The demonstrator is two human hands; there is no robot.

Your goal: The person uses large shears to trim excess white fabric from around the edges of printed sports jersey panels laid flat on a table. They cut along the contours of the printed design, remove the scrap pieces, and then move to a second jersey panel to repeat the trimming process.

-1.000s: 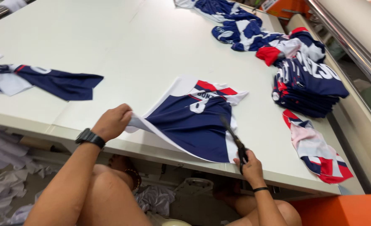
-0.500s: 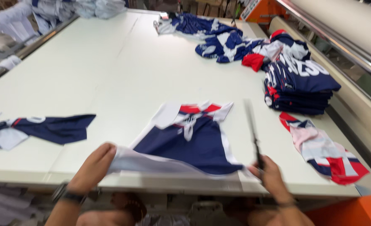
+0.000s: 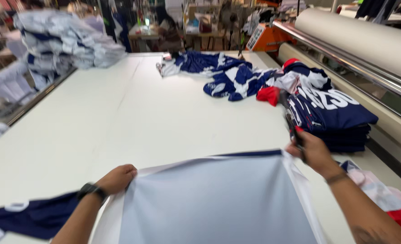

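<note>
I hold a fabric panel (image 3: 214, 199) spread up in front of me, its pale grey-white back facing me and a navy edge along the top. My left hand (image 3: 117, 179), with a dark watch on the wrist, grips its upper left corner. At the upper right corner is my right hand (image 3: 311, 151), which pinches the cloth and also holds dark scissors (image 3: 292, 124) with the blades pointing up. The panel hangs over the near edge of the white cutting table (image 3: 132, 117).
A neat stack of navy printed panels (image 3: 331, 113) lies at the right. Loose navy, white and red pieces (image 3: 227, 74) sprawl at the far middle. Another navy piece (image 3: 33, 217) lies at the near left; folded pale fabric (image 3: 64, 43) is piled far left. A fabric roll (image 3: 358, 38) runs along the right.
The panel lay flat on the table with its printed side up; now both hands have lifted it, back side toward me. My view has tilted up toward the far end of the table.
</note>
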